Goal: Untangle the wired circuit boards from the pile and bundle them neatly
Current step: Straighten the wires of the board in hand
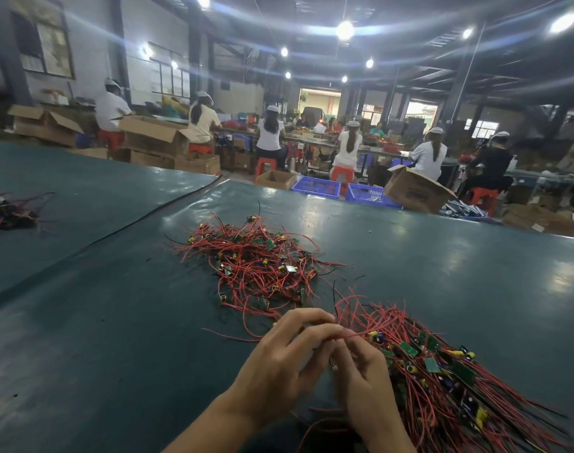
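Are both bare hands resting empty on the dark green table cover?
No, the left hand and the right hand both pinch a thin red wire between their fingertips.

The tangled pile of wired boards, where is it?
Head view: the tangled pile lies mid-table on the green cover, just beyond the left hand, up-left of the straightened bundle beside the right hand.

Tangled pile [262, 266] of small green circuit boards w/ red wires & yellow parts lies mid-tabletop [115, 322]. Neater bundle [442, 371], wires approx. parallel, lies near right. One red wire [357, 335] from it is pinched by left hand [289, 358].
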Motion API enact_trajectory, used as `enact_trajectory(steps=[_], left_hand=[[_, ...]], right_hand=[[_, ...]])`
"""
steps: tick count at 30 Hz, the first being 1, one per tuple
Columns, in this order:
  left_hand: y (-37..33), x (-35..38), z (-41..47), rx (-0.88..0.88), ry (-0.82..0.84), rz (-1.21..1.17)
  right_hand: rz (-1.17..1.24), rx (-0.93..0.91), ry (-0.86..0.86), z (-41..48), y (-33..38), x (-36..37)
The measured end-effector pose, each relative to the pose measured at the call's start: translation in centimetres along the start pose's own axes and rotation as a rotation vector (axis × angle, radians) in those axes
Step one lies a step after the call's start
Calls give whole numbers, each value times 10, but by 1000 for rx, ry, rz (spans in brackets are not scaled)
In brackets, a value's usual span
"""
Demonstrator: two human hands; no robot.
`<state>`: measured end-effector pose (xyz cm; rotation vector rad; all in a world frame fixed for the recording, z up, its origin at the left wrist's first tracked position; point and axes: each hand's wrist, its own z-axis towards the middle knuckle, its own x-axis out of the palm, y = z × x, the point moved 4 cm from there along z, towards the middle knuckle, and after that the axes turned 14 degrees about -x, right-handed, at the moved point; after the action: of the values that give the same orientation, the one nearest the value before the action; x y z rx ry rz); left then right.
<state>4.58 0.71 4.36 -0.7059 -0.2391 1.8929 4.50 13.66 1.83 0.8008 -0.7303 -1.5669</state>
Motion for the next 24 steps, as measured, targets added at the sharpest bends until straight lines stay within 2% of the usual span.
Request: enact_trajectory(steps=[4, 10, 19, 24], left_hand=[[1, 1, 1, -98, 8, -106], [12, 6, 0, -500, 32, -396], [25, 8, -1, -754, 59, -569], [33, 8, 0, -906, 11, -662]], right_hand=[[21, 21, -63, 1, 0, -5], [-21, 2, -167, 1, 5, -6], [7, 67, -286, 1, 3, -14], [23, 111, -342, 2, -2, -18]])
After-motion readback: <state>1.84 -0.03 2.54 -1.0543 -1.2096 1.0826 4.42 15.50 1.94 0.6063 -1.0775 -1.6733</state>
